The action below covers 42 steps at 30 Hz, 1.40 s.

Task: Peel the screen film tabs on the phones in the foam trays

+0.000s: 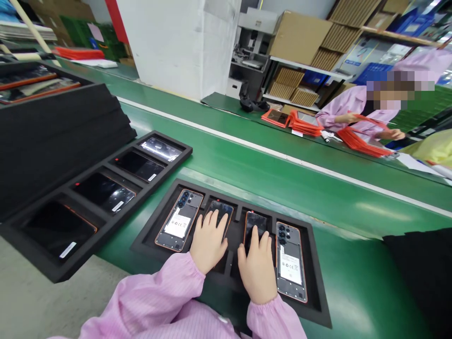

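A: What do the hands do, low in the middle of the frame?

B: The left hand (209,241) lies flat on a dark phone (219,210) in the second slot of the black foam tray (318,301). Its fingers are spread a little and rest on the glass; they grip nothing. The right hand (257,268) lies the same way on the third phone (254,221), fingers loosely together and flat.

A: And the outer slots?

B: Each holds a phone with its back open: one at the tray's left end (180,220), one at its right end (290,261), both with orange rims and white labels.

A: What lies around the tray?

B: It sits on a green conveyor belt (282,174). At the left of the frame a second foam tray (42,263) holds four dark phones, screens up. At the upper right a co-worker in a pink coat (348,110) handles orange pieces (360,141) beyond the belt.
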Motion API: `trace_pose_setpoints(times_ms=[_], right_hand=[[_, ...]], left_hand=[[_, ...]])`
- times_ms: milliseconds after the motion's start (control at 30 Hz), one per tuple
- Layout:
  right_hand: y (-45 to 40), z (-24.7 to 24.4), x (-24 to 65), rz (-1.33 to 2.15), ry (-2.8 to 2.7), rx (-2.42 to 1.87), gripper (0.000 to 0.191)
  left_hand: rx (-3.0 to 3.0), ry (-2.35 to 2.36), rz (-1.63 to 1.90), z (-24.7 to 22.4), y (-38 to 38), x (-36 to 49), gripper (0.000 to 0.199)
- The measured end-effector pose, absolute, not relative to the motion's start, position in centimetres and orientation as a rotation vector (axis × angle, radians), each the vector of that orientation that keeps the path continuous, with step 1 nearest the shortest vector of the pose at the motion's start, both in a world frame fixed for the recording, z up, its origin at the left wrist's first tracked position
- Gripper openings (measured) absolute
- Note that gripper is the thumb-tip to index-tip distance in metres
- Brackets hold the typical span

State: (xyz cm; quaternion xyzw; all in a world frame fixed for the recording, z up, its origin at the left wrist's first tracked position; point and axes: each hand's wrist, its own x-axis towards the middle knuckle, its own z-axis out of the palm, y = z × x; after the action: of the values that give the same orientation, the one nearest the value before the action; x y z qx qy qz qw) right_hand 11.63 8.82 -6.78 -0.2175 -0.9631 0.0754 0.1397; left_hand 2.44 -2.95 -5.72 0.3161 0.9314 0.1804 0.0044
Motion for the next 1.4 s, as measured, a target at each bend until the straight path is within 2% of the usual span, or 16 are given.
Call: trace_pose_setpoints(times_ms=[133,267,333,433,567,633,800,900,1000,1067,1167,1400], right_hand=[[9.4,-3.4,12.7,0.338,-2.813,-0.855,0.059],[10.9,-1.2,14.6,0.196,-2.746,-1.004,0.057],[11.5,-1.0,15.2,0.209,-2.663,-0.981,0.056],[11.7,-1.8,15.2,0.439,-2.574,-0.973,0.055],[10.4,-3.9,14.5,0.686,-2.491,-0.841,0.055],[9.4,-5.0,14.1,0.609,-2.496,-0.736,0.054],[8.8,-6.2,13.8,0.058,-2.648,-0.618,0.044],[11.2,-5.2,15.1,-0.172,-2.658,-0.825,0.046],[15.7,-3.5,16.7,-0.301,-2.650,-1.238,0.054],[18.8,-2.7,17.1,-0.262,-2.717,-1.530,0.062],[22.1,-2.3,15.7,0.020,-2.848,-1.755,0.064],[24.1,-3.0,10.9,-0.022,-2.774,-1.822,0.063]], left_hand=[[0.779,2.847,0.771,-3.6,-5.1,1.6,0.053],[0.527,2.735,0.872,-1.4,-8.7,0.1,0.043],[0.503,2.657,0.970,-1.2,-9.8,-0.6,0.047],[0.547,2.456,1.176,-2.1,-9.6,-0.8,0.047],[0.662,2.342,1.217,-4.1,-7.7,0.5,0.048],[0.765,2.429,1.178,-4.8,-7.4,1.3,0.050],[0.927,2.883,0.896,-5.8,-10.2,0.7,0.048],[0.690,3.154,0.564,-6.4,-12.8,-1.3,0.055],[0.320,3.100,0.301,-6.5,-14.4,-3.1,0.064],[0.244,2.997,0.267,-6.0,-14.5,-4.1,0.070],[0.297,2.884,0.197,-4.6,-13.3,-6.1,0.075],[0.323,2.623,0.078,-1.0,-9.7,-12.0,0.081]])
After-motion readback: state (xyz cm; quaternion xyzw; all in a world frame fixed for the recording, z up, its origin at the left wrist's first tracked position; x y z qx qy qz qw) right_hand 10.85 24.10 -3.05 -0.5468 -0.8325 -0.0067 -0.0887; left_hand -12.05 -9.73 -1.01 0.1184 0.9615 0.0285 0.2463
